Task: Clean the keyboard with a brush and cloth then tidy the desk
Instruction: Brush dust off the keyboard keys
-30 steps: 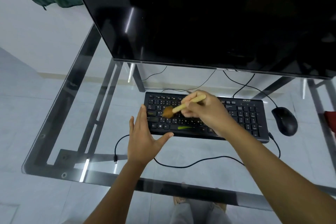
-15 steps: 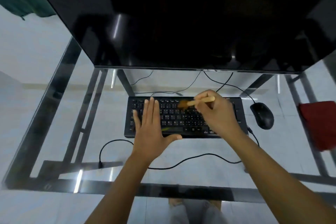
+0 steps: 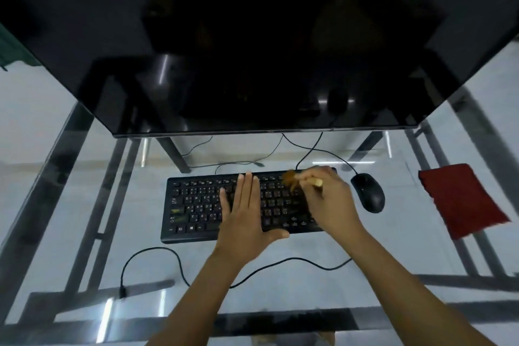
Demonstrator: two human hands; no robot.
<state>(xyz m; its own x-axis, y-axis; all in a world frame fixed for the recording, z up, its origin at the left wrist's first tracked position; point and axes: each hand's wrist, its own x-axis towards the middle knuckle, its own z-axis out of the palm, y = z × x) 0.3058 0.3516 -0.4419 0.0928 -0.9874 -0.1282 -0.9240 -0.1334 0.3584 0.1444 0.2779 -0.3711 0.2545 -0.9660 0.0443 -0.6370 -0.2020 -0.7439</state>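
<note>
The keyboard (image 3: 196, 205) lies between monitor (image 3: 252, 50) and cable (image 3: 168, 261), mouse (image 3: 368, 192) right.

Dim, cool light. Glare streaks on the glass counter (image 3: 106, 314) and monitor (image 3: 252, 36). Brush (image 3: 292, 181) motion-blurred; wide-angle edges bend.

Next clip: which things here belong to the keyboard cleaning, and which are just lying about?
Job in hand: keyboard; brush, held in the right hand; left hand, flat on the keys; red cloth, untouched at far right.
Lying about: mouse; monitor; loose cable on the glass.
</note>
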